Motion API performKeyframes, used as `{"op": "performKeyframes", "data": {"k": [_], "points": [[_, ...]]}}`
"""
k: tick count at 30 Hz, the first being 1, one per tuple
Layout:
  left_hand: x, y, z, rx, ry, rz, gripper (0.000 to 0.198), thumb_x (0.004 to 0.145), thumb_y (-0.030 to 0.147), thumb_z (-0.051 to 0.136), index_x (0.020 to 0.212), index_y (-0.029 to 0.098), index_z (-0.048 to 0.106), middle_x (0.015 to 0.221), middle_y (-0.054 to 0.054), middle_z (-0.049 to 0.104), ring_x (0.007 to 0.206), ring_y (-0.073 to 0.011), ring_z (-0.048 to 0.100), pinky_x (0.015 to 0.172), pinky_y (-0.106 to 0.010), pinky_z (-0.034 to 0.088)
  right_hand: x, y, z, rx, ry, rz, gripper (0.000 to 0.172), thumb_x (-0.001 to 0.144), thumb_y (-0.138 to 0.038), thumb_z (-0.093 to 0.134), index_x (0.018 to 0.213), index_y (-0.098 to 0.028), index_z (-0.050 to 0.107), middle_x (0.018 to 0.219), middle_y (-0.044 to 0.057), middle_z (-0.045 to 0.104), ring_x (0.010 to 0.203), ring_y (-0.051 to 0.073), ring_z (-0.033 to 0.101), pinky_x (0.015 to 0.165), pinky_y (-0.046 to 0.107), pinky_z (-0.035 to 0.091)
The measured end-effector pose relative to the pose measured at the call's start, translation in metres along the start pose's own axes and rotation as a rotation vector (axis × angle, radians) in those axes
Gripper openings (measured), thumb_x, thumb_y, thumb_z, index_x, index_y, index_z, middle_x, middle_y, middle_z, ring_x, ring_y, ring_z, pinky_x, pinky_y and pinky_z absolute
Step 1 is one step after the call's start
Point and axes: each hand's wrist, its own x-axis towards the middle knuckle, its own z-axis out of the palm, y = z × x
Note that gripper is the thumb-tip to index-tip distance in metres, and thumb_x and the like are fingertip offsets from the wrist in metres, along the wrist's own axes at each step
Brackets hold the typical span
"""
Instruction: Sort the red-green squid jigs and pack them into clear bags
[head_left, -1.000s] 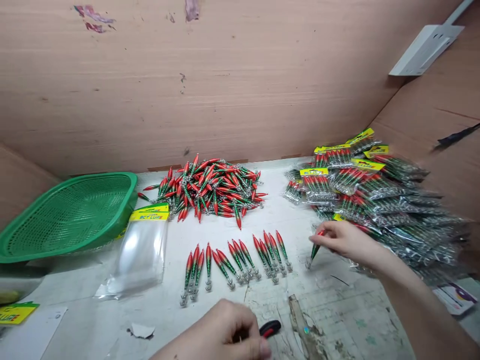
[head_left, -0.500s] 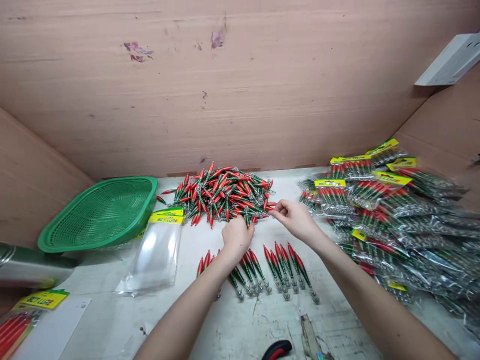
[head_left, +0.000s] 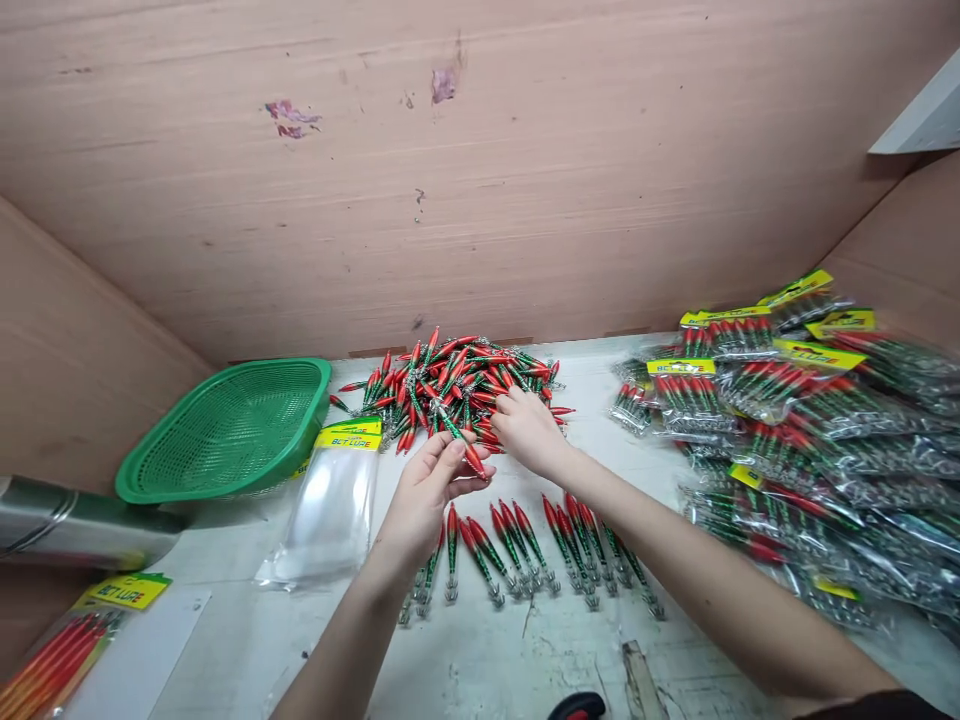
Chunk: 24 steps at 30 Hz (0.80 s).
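At the pile's [head_left: 450,375] near edge, left hand [head_left: 424,495] pinches a lure [head_left: 459,440] — right hand [head_left: 529,432], grip hidden — lure row [head_left: 525,545] close below.

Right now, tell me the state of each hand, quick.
Left hand: closed on one red-and-green lure.
Right hand: fingers down in the lure pile; grip cannot be told.

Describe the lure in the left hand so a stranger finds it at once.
Find the lure pile by the back wall, right of the green basket. At its front edge the left hand pinches one lure. Unlike the rest, it is off the table.
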Motion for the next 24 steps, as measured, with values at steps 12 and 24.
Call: {"op": "performKeyframes", "data": {"k": [12,24], "points": [[-0.032,0.005,0.002,-0.264,-0.102,-0.041,0.030,0.081,0.041,0.066,0.100,0.018,0.063,0.086,-0.003,0.069,0.074,-0.0148,0.067,0.069,-0.026,0.049,0.022,-0.016,0.001,-0.045,0.015,0.166,0.015,0.075,-0.012,0.060,0.086,-0.007,0.069,0.103,0.021,0.063,0.104,0.031,0.052,0.088,0.040,0.037],[-0.038,0.008,0.009,-0.149,-0.103,0.033,0.027,0.080,0.039,0.067,0.096,0.017,0.063,0.085,-0.002,0.064,0.076,-0.0128,0.059,0.072,-0.025,0.048,-0.024,0.018,-0.055,0.850,0.179,0.335,0.018,0.070,-0.032,0.054,0.081,-0.020,0.047,0.066,-0.001,0.058,0.058,0.012,0.054,0.051,0.023,0.041]]}}
